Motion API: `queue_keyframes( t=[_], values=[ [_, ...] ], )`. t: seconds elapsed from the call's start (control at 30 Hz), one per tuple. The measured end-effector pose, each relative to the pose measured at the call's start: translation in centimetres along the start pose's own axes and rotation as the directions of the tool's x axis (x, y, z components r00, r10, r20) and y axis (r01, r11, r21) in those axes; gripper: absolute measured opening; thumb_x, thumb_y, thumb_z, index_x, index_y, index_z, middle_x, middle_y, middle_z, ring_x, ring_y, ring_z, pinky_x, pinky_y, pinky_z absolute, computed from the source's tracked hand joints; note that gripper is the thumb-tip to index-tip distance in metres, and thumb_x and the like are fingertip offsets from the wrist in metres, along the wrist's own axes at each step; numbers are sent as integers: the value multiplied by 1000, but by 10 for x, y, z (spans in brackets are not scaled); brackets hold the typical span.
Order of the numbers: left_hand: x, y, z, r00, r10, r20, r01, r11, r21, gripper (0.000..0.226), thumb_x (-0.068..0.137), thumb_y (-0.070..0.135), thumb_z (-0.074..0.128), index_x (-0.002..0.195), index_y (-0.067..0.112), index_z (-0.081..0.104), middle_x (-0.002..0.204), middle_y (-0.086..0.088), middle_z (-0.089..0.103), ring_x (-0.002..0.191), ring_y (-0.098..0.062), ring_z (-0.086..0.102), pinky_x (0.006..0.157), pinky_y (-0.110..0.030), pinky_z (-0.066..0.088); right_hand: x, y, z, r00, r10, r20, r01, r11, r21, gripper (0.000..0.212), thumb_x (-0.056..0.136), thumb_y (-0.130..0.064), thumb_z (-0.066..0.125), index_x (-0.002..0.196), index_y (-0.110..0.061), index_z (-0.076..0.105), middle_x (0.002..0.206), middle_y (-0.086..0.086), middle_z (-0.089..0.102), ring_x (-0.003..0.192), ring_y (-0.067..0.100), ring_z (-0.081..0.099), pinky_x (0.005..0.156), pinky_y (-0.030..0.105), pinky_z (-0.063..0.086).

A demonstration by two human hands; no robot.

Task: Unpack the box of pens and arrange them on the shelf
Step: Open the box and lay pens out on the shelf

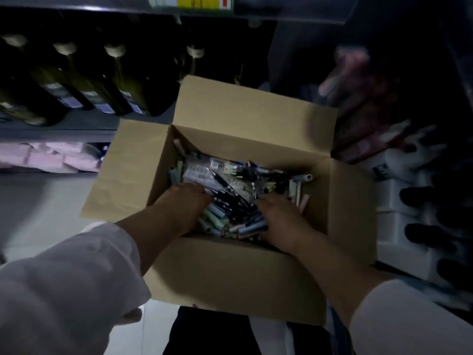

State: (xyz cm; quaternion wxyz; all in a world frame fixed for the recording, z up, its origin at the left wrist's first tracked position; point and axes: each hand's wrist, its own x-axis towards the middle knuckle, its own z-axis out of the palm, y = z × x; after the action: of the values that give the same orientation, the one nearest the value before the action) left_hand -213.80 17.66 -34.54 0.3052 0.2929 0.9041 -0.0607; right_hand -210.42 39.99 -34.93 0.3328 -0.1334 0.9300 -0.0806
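Beside a dim shelf (76, 125) of bottles (102, 80), pens (230, 180) in an open cardboard box (243, 111) are touched by the left hand (184, 208) and right hand (280, 221), though any grip cannot be told.

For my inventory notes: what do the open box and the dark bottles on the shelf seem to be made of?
The box looks like plain brown cardboard, matte, judging by its folded flaps and creased edges. The bottles look like dark green glass, glossy, with small glints on their shoulders; dark plastic cannot be excluded.
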Motion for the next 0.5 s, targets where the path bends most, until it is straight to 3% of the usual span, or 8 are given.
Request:
queue_keyframes(
  t=[0.17,0.33,0.5],
  values=[
    [24,-3,17,999,46,-25,-45,997,61,48,89,19,52,136,20,43,129,-8,46,121,-29,46,96,-38,41,19,2,20,999,6,-46,-11,993,-115,69,78,-26,72,139,-23,39,137,4,41,128,28,32,108,39,26],
    [33,-2,26,997,74,3,-74,988,138,60,88,24,53,142,21,29,135,-11,32,125,-31,35,101,-42,33,26,1,25,997,17,-75,-29,986,-165,58,82,-28,64,135,-22,40,131,4,44,125,26,31,108,41,18],
    [34,-1,27,995,95,-31,-93,994,55,60,85,38,59,138,23,35,133,-7,35,126,-28,34,103,-41,28,25,4,21,993,-23,-114,6,988,-152,39,83,-26,58,121,-21,50,125,1,49,123,24,34,107,40,17]
  ],
)
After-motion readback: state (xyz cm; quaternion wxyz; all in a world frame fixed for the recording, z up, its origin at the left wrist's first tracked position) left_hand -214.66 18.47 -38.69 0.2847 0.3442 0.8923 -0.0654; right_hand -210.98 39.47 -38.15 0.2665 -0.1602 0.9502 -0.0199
